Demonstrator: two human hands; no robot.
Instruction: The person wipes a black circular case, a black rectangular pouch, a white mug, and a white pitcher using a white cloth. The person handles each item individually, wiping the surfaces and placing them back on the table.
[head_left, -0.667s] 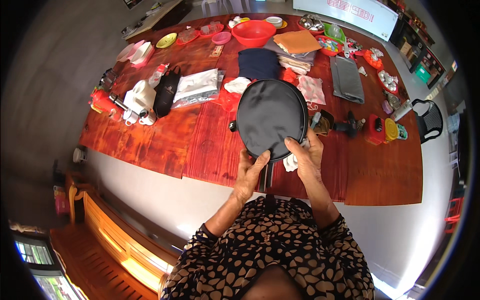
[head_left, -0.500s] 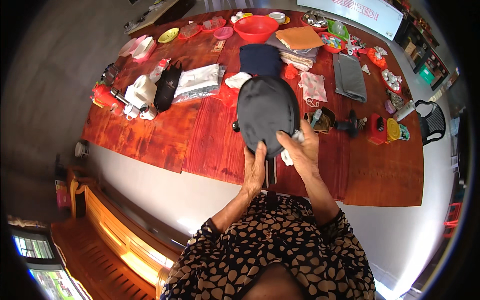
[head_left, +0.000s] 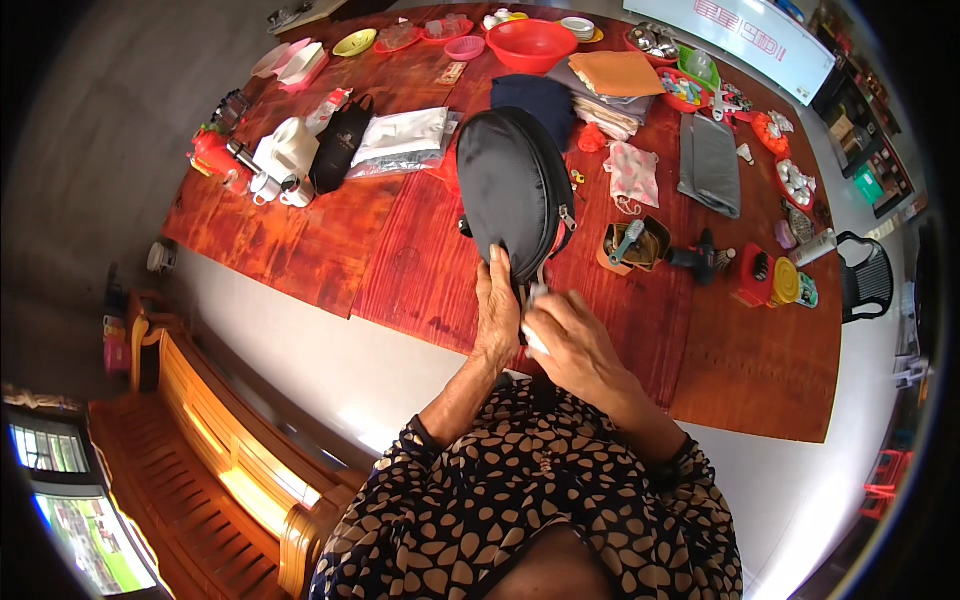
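A black oval zip bag (head_left: 508,190) is held up over the near edge of the table, tilted so that its zipped side and a metal zip pull show on the right. My left hand (head_left: 497,318) grips its lower end, thumb on the flat face. Just below the bag, beside a strap that hangs from it, my right hand (head_left: 582,350) is closed on a crumpled white cloth (head_left: 536,340). Most of that cloth is hidden by the fingers; whether it touches the strap I cannot tell.
On the red-brown wooden table (head_left: 420,260) stand a white jug (head_left: 290,150) and mugs to the left, a red basin (head_left: 530,45) and folded cloths (head_left: 612,80) at the back. An open box (head_left: 636,246) and a black power drill (head_left: 697,256) lie right of my hands.
The bag has turned from showing its flat face to showing its zipped side. My right hand has left the bag's lower right edge and moved down and left with the white cloth.
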